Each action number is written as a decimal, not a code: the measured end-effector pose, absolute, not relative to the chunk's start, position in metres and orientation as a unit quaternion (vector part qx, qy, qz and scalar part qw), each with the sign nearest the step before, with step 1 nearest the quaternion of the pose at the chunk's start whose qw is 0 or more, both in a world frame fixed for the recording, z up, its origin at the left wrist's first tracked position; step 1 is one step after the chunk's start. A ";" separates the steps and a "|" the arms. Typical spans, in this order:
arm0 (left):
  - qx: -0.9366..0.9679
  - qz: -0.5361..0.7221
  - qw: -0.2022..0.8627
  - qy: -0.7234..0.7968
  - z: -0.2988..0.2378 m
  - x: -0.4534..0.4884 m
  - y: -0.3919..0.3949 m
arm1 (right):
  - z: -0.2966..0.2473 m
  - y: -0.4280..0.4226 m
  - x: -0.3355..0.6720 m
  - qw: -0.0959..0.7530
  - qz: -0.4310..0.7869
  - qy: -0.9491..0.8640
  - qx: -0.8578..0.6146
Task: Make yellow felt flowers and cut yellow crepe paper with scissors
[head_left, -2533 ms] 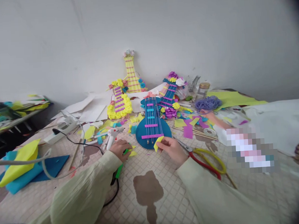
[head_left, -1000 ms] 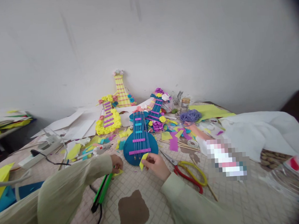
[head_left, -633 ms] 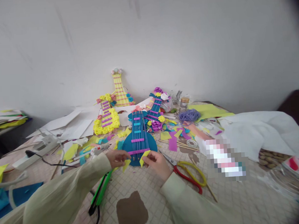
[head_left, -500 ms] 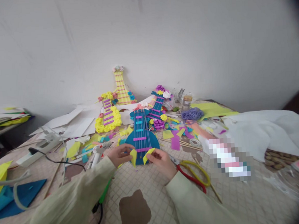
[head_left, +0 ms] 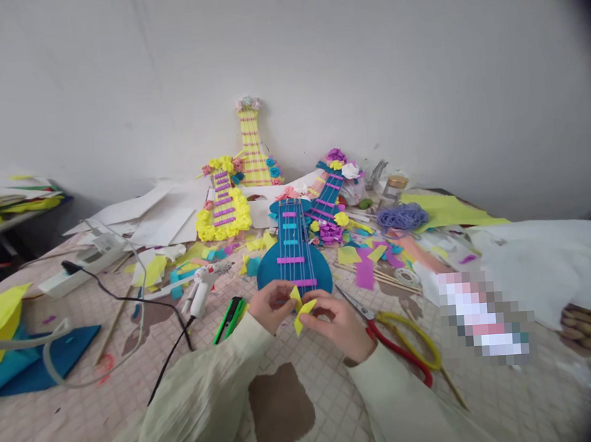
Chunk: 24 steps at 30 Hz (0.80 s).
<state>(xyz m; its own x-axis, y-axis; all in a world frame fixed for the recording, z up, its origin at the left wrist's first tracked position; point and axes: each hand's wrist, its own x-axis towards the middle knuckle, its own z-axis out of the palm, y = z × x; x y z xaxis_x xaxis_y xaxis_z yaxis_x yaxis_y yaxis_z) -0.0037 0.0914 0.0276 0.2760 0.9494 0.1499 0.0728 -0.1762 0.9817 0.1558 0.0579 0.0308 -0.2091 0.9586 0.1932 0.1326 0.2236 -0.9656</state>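
My left hand (head_left: 275, 306) pinches a small yellow paper piece (head_left: 295, 297) between thumb and fingers. A second yellow paper piece (head_left: 305, 313) is gripped by my right hand (head_left: 338, 324), and the two pieces meet or overlap. Both hands are over the lower end of a blue toy guitar (head_left: 294, 266), which has purple and light-blue strips and thin strings along it. The guitar's bottom edge is hidden behind my hands. To the right of my right hand lie scissors (head_left: 408, 349) with red and yellow handles.
A green craft knife (head_left: 229, 320) and a white glue gun (head_left: 202, 291) with its cord lie left of my hands. Behind stand a yellow flowered guitar (head_left: 222, 197) and another blue one (head_left: 328, 193). Purple yarn (head_left: 402, 217), paper scraps and sticks (head_left: 384, 279) lie to the right.
My hands have come together, bringing the two yellow paper pieces from apart to touching or overlapping. The view has shifted, and the craft knife shows more fully.
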 end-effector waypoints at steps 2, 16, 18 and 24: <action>0.628 0.442 0.494 0.407 0.024 -0.004 0.089 | 0.032 0.056 0.155 0.445 0.445 -0.641 -0.440; 0.604 0.407 0.532 0.432 0.022 -0.006 0.074 | 0.030 0.049 0.149 0.448 0.446 -0.634 -0.445; 0.603 0.412 0.528 0.434 0.024 -0.007 0.075 | 0.032 0.048 0.149 0.443 0.470 -0.624 -0.440; 0.572 0.451 0.520 0.447 0.031 -0.016 0.081 | 0.037 0.048 0.151 0.409 0.514 -0.611 -0.441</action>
